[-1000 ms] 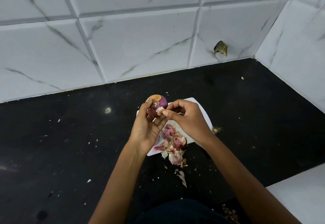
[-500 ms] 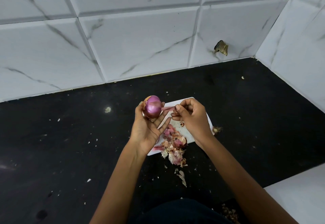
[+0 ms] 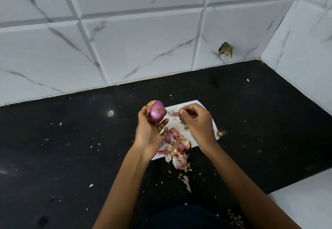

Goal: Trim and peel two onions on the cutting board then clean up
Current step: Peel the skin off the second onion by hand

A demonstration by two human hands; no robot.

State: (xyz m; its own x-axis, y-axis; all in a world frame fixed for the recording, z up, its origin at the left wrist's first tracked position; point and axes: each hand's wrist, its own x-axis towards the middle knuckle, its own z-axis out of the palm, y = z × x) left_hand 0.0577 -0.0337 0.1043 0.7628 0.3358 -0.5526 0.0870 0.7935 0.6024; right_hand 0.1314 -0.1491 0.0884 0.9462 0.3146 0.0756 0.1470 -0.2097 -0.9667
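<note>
Head view, over a black worktop (image 3: pixel 71 139) backed by white tiled walls. An onion (image 3: pixel 156 111) is held up in the left hand (image 3: pixel 150 131), gripped between thumb and curled fingers above the left edge of the white board (image 3: pixel 201 103). Its purple flesh is largely bared; a papery tan patch is seen at its top and a shred of dry skin at its left side. The right hand (image 3: pixel 196 121) is held over the board, its fingers curled with thumb and fingertips drawn together; whether a scrap of skin is pinched cannot be told. A pile of peels (image 3: pixel 177 149) is spread across the near edge of the board and onto the worktop. A cut root end (image 3: pixel 221 133) lies just beside the right edge. Peeling of this onion is judged nearly complete. A second onion cannot be made out apart from the peels. Cleaning up is not yet begun.
</note>
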